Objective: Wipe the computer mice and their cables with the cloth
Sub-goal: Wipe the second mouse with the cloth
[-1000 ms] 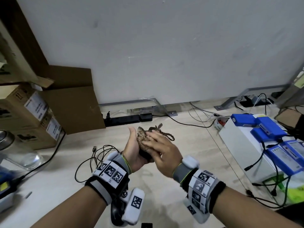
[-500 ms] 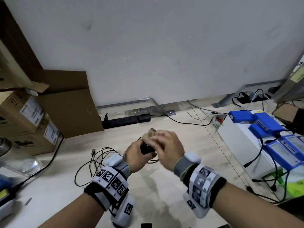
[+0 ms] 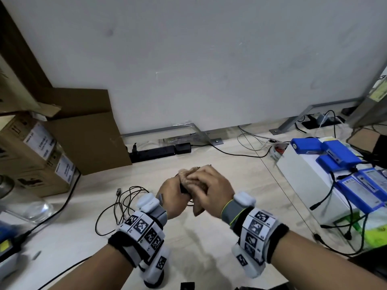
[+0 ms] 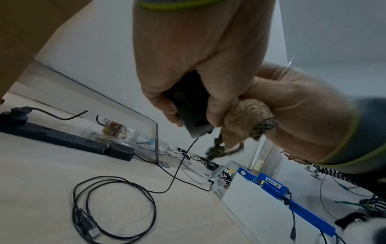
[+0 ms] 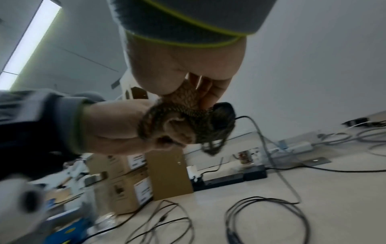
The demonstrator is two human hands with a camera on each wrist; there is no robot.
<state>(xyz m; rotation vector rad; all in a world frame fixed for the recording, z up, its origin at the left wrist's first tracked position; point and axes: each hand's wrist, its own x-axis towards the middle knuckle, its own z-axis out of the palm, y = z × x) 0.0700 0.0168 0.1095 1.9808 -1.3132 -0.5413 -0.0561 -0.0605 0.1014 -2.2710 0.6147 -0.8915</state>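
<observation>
The small black plastic computer mouse [image 4: 191,107] sits raised above the pale wooden desk [image 3: 209,237], gripped in my left hand [image 3: 172,192], whose fingers and thumb curl round its sides. Against the mouse I press the tan woven cloth with a dark checked edge [image 3: 191,181], bunched up under my right hand [image 3: 211,189]; my right fingers [image 3: 198,175] are curled over the cloth and hold it onto the mouse's top, so most of the mouse is hidden in the head view. A loose corner of the cloth hangs down below the mouse. From the front end of the mouse its thin black cable [image 4: 177,171] drops to the desk and runs into loose coils [image 3: 117,208] lying below and to the left of the mouse, with a plug at the end. Beyond the mouse, along the foot of the white wall [image 3: 209,70], lies a long black power strip [image 3: 155,152]. Left of the mouse stand stacked brown cardboard boxes with white labels [image 3: 41,155]. Right of the mouse, well apart from it, is a white box [image 3: 310,181] bearing several blue rectangular battery packs [image 3: 339,153] with black leads. Both my wrists carry white bands printed with black square markers [image 3: 144,229].
</observation>
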